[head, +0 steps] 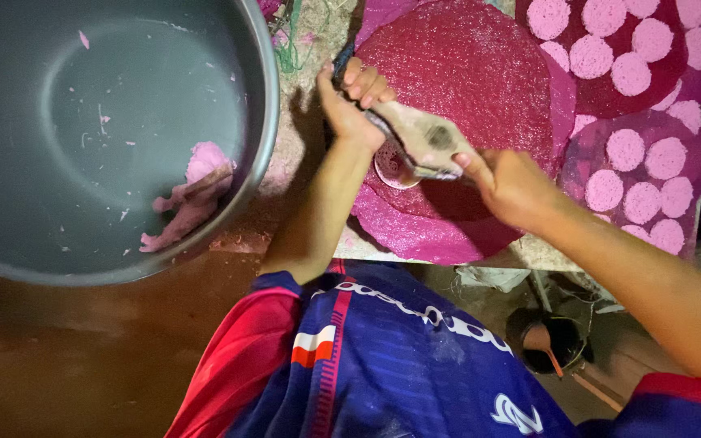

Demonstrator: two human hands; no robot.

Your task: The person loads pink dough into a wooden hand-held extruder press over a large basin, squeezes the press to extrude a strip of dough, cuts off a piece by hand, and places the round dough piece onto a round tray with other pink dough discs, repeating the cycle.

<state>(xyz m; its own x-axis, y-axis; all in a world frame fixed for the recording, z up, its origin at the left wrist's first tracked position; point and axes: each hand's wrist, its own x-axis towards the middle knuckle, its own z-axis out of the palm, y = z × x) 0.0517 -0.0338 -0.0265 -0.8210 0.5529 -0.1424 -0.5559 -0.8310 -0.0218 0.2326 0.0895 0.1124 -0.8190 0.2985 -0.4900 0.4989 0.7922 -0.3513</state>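
Flat wooden paddle with dark handle [419,134], held tilted between both hands, above small round pink disc [391,168].

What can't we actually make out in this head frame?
- Small pale pink disc: mostly covered by the flat dough-smeared blade and left hand.
- Blade's dark handle: wrapped by the left hand's fingers.
- Right hand: fingertips touch the blade tip; grip unclear.
- Big grey metal bowl: cut off at the top and left edges.
- Dark cup on the floor: contents too dim.
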